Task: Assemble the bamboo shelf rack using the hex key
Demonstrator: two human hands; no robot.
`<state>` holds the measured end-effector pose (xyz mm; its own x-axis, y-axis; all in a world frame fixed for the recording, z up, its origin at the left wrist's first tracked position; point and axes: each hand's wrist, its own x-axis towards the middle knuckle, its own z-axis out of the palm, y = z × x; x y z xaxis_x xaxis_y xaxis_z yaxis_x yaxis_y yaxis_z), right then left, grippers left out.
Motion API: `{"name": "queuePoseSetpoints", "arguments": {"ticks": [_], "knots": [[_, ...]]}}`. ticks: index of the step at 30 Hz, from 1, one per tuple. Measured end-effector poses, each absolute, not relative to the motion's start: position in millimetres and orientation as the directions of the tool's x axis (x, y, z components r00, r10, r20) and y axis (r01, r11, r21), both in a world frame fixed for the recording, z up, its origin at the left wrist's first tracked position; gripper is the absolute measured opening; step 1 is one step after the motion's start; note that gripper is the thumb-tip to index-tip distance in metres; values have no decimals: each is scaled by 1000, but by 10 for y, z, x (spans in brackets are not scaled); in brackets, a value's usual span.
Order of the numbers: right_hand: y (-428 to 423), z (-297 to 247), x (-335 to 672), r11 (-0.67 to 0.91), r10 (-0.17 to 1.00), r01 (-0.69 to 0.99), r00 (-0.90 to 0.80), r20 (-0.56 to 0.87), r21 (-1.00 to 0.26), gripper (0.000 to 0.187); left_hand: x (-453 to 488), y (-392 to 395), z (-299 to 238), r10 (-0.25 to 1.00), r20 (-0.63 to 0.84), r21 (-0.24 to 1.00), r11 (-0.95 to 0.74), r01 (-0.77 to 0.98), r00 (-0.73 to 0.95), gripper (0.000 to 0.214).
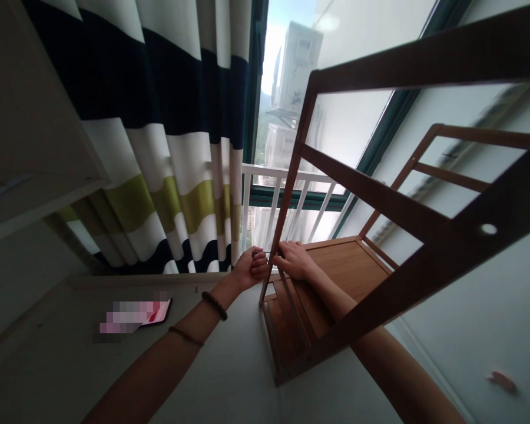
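A brown wooden rack point(362, 185) with slanted side frames and board shelves stands tilted in my view on the right. My left hand point(251, 268) is closed in a fist just left of the rack's thin upright. From it a thin rod point(267, 253), which looks like a hex key, reaches to the upright. My right hand point(295, 261) is closed round the joint of the upright and the shelf board point(342, 259), fingers bent over the wood. The right forearm passes behind the near side frame, and the fingertips at the joint are partly hidden.
A phone point(161, 312) lies on the floor at left, partly blurred out. Striped curtains point(181, 147) hang beside the window, with a white railing point(309, 176) behind the rack. A small pinkish object point(503, 381) lies at lower right. A white shelf point(48, 197) juts in at left.
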<state>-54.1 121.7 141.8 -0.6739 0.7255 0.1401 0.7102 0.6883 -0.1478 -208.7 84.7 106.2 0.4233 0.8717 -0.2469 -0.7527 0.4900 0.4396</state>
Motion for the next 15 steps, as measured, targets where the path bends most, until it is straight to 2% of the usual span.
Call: {"name": "queuePoseSetpoints", "arguments": {"ticks": [7, 12, 15], "knots": [[1213, 1427, -539, 685, 728, 707, -668, 150, -178, 20, -2118, 840, 1069, 858, -265, 503, 513, -696, 440, 34], [1229, 1406, -531, 692, 721, 696, -673, 162, -192, 22, -2220, 858, 1055, 688, -498, 545, 722, -426, 528, 47], [1238, 1391, -529, 696, 718, 693, -675, 168, -189, 22, -2281, 884, 1084, 611, -572, 530, 784, -321, 548, 50]]}}
